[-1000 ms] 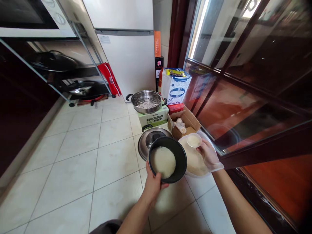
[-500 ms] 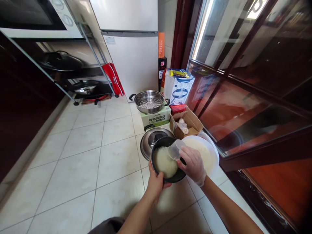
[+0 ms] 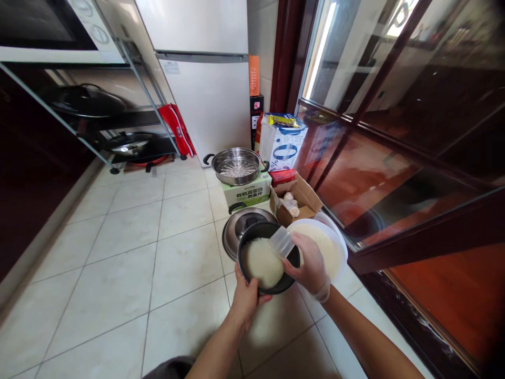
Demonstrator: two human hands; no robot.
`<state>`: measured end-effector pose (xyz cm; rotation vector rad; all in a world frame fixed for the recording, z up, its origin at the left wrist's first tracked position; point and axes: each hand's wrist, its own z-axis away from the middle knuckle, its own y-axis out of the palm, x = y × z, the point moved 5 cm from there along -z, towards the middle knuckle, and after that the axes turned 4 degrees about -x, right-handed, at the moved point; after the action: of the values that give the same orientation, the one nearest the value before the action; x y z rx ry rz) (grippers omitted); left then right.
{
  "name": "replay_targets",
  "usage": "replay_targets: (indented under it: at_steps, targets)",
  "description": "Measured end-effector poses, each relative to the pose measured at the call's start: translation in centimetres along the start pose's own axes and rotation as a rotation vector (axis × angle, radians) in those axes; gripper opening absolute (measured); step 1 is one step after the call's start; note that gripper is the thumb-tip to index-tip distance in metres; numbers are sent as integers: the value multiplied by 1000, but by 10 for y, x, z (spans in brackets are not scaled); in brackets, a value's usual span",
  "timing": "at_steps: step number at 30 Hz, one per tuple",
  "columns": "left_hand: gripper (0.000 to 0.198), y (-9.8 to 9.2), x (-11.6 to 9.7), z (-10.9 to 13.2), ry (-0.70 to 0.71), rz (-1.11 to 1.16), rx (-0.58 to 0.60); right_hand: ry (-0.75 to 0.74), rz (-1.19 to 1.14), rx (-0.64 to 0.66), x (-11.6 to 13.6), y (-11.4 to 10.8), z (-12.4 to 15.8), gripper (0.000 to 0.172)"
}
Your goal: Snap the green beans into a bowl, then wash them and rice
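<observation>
A narrow kitchen floor of pale square tiles (image 3: 98,295) is taken in from above, with a white refrigerator (image 3: 197,95) at 12 o'clock, a metal rack (image 3: 134,113) bearing a dark wok (image 3: 87,102) at 10 o'clock, and a glass sliding door (image 3: 398,158) at 3 o'clock. A stainless steamer pot (image 3: 236,166) is set on a printed carton (image 3: 246,192) at 12 o'clock from the hands. Below it, a steel pot lid (image 3: 231,237) lies on the floor.

A black cooking pot (image 3: 268,276) is gripped at its rim by the left hand (image 3: 248,300), and a mound of white rice (image 3: 262,262) is held inside it. A clear plastic cup (image 3: 281,242) is held tilted over the pot by the right hand (image 3: 305,263), which is closed around it in a thin glove. A white tub (image 3: 335,247) of pale contents sits at 3 o'clock from the pot. Portioning appears to be in hand; a steady pot and a controlled tilt are called for.
</observation>
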<state>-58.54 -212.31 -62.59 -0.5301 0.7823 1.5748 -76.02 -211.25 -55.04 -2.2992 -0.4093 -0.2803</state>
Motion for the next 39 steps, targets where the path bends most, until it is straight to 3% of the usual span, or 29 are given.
replay_targets:
  at_steps: [3, 6, 8, 12, 16, 20, 25, 33, 36, 39]
  targets:
    - [69, -2, -1, 0, -13, 34, -2, 247, 64, -114, -36, -16, -3, 55]
    - [56, -4, -5, 3, -45, 93, -15, 349, 234, -150, -79, -27, 8, 54]
    - [49, -5, -10, 7, -42, 125, -28, 364, 333, -48, -105, -23, 23, 48]
    - [42, -7, -25, 14, -5, 172, -65, 445, 409, 303, -148, -7, 53, 23]
    - [39, -10, -39, 21, 34, 205, -91, 670, 545, 246, -191, -29, 51, 27]
    - [32, -15, -45, 24, 28, 237, -123, 723, 598, 352, -221, -32, 38, 28]
    - [29, -17, -45, 26, -3, 272, -149, 785, 442, 318, -223, -10, 38, 28]
    - [26, -15, -41, 23, -21, 294, -131, 456, 379, 455, -191, 30, 50, 32]
    - [27, -14, -40, 24, -25, 280, -119, 449, 446, 473, -187, 31, 48, 34]
    - [30, -13, -38, 24, -20, 260, -103, 492, 510, 595, -187, 35, 43, 33]
